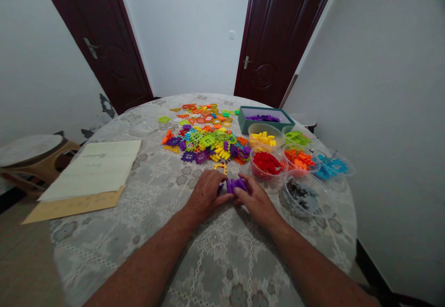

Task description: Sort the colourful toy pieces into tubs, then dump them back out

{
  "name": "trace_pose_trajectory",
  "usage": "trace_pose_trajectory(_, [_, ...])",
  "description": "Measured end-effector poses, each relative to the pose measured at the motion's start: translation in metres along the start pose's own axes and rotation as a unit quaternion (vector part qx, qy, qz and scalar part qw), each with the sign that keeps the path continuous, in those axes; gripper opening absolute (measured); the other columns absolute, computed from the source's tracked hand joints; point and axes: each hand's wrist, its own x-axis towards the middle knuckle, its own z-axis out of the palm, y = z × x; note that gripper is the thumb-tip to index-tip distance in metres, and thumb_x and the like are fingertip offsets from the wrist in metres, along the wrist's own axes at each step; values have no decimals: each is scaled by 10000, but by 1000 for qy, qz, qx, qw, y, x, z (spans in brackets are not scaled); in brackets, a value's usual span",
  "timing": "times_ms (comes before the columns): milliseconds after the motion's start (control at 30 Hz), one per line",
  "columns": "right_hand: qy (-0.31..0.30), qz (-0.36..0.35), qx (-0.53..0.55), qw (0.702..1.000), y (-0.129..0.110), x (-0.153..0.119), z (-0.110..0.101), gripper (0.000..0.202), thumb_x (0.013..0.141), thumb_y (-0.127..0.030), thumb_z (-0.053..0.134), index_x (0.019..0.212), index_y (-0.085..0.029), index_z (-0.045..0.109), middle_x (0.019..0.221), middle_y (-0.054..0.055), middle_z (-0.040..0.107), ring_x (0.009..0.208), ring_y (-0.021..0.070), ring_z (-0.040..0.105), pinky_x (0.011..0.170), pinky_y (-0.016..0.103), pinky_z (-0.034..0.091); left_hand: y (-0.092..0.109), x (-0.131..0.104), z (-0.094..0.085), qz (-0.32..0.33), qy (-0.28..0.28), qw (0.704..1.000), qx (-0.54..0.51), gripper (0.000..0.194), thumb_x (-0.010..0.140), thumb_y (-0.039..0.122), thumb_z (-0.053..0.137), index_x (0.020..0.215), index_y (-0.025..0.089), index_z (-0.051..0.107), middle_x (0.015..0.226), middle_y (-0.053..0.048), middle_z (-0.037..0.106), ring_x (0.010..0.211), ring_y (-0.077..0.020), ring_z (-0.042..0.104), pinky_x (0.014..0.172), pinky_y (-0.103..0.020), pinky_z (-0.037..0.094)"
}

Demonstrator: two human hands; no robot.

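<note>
Head view: the purple pieces (237,185) sit at the meeting point of both hands, low over the patterned cloth (215,270), just in front of the yellow frame piece (220,167). The right hand (257,200) is closed in a pinch on them, thumb on the near side and fingers beyond; the left hand (207,190) is curled against their left end, though I cannot tell whether it truly grips or only steadies. They look like smooth moulded plastic, so likely very light, stiff and hard to damage, but a bit slippery and apt to roll on their rounded sides. The best hold is probably a light fingertip pinch across the rounded bodies, near the ends, leaving the faces where they meet uncovered. Squeezing off-centre could make one skid out. Beyond the knuckles, the mixed pile of toy pieces (208,141) comes close, and its loose outer bits would be easily nudged. The tub of red pieces (266,176) stands just beside the right fingers, with the tub of dark pieces (285,201) near that wrist; both rims call for some lift when moving that way. Toward the person, between the forearms, and leftward to the papers (93,163), broad stretches of cloth give more room. The table's curved edge is well apart from the hands.
</note>
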Motion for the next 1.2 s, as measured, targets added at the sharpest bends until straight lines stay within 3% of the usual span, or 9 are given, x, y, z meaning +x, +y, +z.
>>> trace_pose_trajectory(267, [43,-26,-87,995,-4,0,-2,533,884,-338,644,1410,-266,603,1273,94,699,1096,246,686,995,427,535,1,-2,-24,-26,-88,994,54,586,763,473,864,1257,246,644,1243,-116,652,1165,-317,573,1040,-473,453])
trace_pose_trajectory(367, [67,-18,-98,993,-2,3,-11,514,880,-351,645,1386,-267,614,1278,108,696,1078,256,694,941,423,554,-6,-6,-30,-67,-110,988,89,408,766,423,852,1087,244,678,1101,-94,664,1046,-298,580,960,-433,466])
trace_pose_trajectory(500, [53,-9,-68,996,-1,5,-14,451,883,-365,648,1317,-239,656,1130,94,734,871,220,705,805,377,566,-14,-8,-29,-80,-122,985,92,206,834,340,772,973,242,656,984,-70,653,951,-269,578,879,-388,464])
trace_pose_trajectory(600, [43,-17,-56,997,-3,2,-9,402,862,-316,660,1255,-235,686,997,57,738,785,196,685,769,353,552,-16,-8,-27,-86,-119,985,94,192,854,291,726,1013,223,643,1015,-80,639,974,-269,595,885,-392,477])
trace_pose_trajectory(700, [25,-22,-34,999,-6,-2,-4,405,843,-291,673,1245,-241,693,1016,52,738,774,190,689,746,345,550,-12,-7,-25,-94,-104,988,68,296,880,258,677,1165,212,611,1124,-98,617,1042,-265,617,914,-392,506])
trace_pose_trajectory(833, [-29,-35,-26,999,-7,-5,0,403,839,-258,670,1239,-233,703,1057,62,734,807,194,682,726,334,550,0,-6,-15,-61,-98,993,19,489,886,202,634,1359,232,516,1263,-113,584,1136,-262,627,956,-398,537])
trace_pose_trajectory(933, [-70,-43,-20,996,-5,-5,0,359,853,-237,662,1210,-239,707,1030,50,730,819,192,675,721,319,543,10,-6,-8,-32,-100,994,5,531,870,155,621,1376,239,485,1305,-117,573,1198,-272,622,992,-404,544])
trace_pose_trajectory(1067, [-87,-41,-4,995,-4,-6,-1,335,859,-249,683,1193,-238,705,940,27,721,746,173,652,677,295,527,18,-6,-8,-1,-92,996,-14,493,880,158,635,1342,262,497,1264,-91,586,1152,-246,646,973,-373,559])
trace_pose_trajectory(1200, [-83,-11,19,996,-2,-5,-3,340,860,-308,690,1189,-226,698,891,29,723,707,176,658,655,297,538,16,-9,-13,26,-79,996,-16,630,897,263,703,1461,286,423,1339,-95,590,1200,-259,636,1005,-398,554])
